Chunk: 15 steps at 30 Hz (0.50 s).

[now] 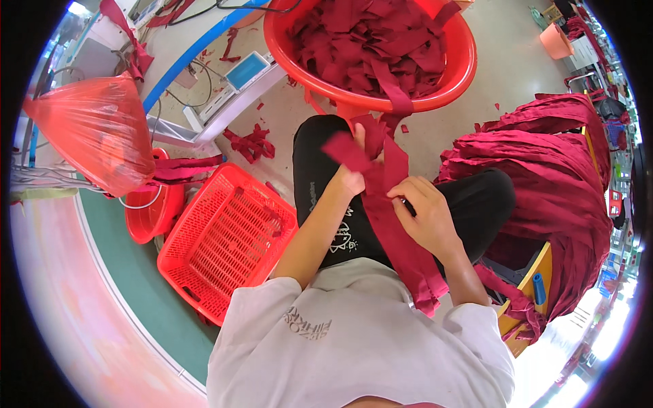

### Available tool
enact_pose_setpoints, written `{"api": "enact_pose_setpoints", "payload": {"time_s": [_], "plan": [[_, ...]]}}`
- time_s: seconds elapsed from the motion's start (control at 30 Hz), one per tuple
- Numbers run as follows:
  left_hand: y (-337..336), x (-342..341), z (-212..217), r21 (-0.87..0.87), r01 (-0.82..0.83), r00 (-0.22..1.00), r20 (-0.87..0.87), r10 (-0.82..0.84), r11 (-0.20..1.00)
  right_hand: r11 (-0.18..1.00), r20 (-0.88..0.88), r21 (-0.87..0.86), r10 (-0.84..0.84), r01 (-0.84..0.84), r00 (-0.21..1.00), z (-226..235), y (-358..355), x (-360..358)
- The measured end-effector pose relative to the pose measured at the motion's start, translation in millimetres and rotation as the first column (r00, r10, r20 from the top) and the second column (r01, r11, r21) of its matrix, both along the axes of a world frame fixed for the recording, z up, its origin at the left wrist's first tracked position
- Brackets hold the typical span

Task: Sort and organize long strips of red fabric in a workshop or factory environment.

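A long dark red fabric strip (391, 224) runs from the red tub over my lap to my shirt front. My left hand (350, 178) is closed on a dark red fabric piece (345, 151) at the strip's far part; cloth partly hides its fingers. My right hand (423, 209) is curled at the strip's right edge, with thumb and fingertips pinched against the cloth. Just beyond my knees, a large red plastic tub (371, 102) holds a heap of cut dark red fabric pieces (367, 44).
An empty red plastic basket (228, 238) stands at my left, near a red bucket (151, 214) and a hanging red plastic bag (95, 132). Long dark red fabric (544, 177) drapes over a yellow-edged stand at my right. Fabric scraps (250, 143) lie on the floor.
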<state>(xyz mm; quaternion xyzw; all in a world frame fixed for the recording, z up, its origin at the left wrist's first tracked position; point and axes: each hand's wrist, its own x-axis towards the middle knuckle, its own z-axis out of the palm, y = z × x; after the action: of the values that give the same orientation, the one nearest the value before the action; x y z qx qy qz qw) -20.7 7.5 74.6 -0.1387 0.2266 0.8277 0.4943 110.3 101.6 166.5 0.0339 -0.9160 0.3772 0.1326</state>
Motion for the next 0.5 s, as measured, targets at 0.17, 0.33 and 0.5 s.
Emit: {"api": "enact_pose_setpoints", "payload": {"time_s": [0.17,0.33,0.5], "plan": [[-6,-15,-42,0.140,0.262,0.910,-0.366,-0.196,0.955,0.970,0.169,-0.067,-0.221,0.235,0.960,-24,8,17],[8,-13,-33,-0.064,0.233,0.932,-0.270,-0.242,0.970,0.950,0.210,-0.031,-0.299,0.312,0.931,-28,9,14],[13,-16,-51,-0.183,0.087,0.964,-0.232,-0.129,0.979,0.969,0.135,-0.115,-0.202,0.217,0.970,-49,-22,-10]]}}
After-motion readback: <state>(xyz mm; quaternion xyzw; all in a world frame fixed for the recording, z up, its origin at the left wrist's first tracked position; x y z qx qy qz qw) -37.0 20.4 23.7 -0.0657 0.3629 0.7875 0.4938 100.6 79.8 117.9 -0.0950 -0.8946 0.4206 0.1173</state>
